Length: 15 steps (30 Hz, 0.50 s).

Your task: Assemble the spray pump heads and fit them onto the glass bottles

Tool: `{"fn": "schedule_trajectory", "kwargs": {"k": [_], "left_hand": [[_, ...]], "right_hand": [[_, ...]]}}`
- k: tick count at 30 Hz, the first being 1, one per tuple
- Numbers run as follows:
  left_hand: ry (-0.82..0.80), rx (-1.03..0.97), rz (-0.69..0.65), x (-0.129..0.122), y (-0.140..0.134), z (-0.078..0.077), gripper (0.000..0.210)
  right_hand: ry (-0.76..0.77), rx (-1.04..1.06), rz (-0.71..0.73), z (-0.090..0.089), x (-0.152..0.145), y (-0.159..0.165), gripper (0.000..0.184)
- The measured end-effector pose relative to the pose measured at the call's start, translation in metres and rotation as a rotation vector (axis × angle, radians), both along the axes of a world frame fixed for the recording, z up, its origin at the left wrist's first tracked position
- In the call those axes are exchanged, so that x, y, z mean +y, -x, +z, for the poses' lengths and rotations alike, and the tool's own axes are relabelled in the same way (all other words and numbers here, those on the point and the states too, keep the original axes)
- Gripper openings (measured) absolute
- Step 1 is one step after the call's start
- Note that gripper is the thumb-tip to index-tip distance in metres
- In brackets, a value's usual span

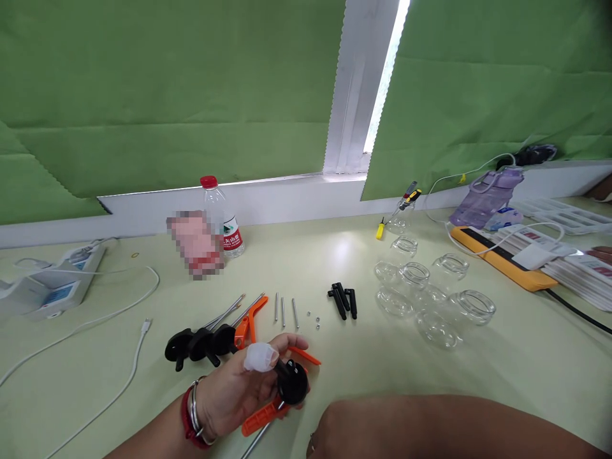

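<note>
My left hand (239, 389), its thumb wrapped in white, is closed around a black round plastic piece (292, 382) with a short stem and a metal rod (258, 441) running down from it. An orange plastic handle (261, 417) is in the same grip, below the black piece. At the bottom edge is my right hand (325, 430), just right of the left; its fingers are hidden. Beyond the left hand lie several similar black pieces with metal rods (194, 344) and another orange part (246, 325). Thin metal pins (283, 312) and small nuts (318, 320) rest further out.
Short black L-shaped parts (342, 301) lie mid-table. Several clear jars (440, 312) stand to the right, with screwdrivers (406, 197) behind them. A water bottle (232, 229), power strip (71, 280), white cable (136, 363), orange-edged strip (507, 258) and purple bottle (488, 197) surround the work area.
</note>
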<state>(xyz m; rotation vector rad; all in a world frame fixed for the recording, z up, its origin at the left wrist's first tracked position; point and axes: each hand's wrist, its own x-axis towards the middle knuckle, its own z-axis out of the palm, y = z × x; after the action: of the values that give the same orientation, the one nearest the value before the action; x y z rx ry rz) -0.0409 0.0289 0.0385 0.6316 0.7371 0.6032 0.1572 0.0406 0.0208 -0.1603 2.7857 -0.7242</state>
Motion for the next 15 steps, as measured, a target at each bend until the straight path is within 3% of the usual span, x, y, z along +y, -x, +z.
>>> {"fn": "schedule_trajectory", "kwargs": {"k": [11, 15], "left_hand": [[0.036, -0.029, 0.025, 0.0007, -0.0009, 0.0012, 0.051], [0.032, -0.027, 0.027, -0.0007, -0.0017, 0.0004, 0.05]], "right_hand": [[-0.086, 0.024, -0.025, 0.0015, 0.004, -0.0038, 0.02], [0.018, 0.15, -0.06, 0.0093, 0.0096, -0.0091, 0.013]]}}
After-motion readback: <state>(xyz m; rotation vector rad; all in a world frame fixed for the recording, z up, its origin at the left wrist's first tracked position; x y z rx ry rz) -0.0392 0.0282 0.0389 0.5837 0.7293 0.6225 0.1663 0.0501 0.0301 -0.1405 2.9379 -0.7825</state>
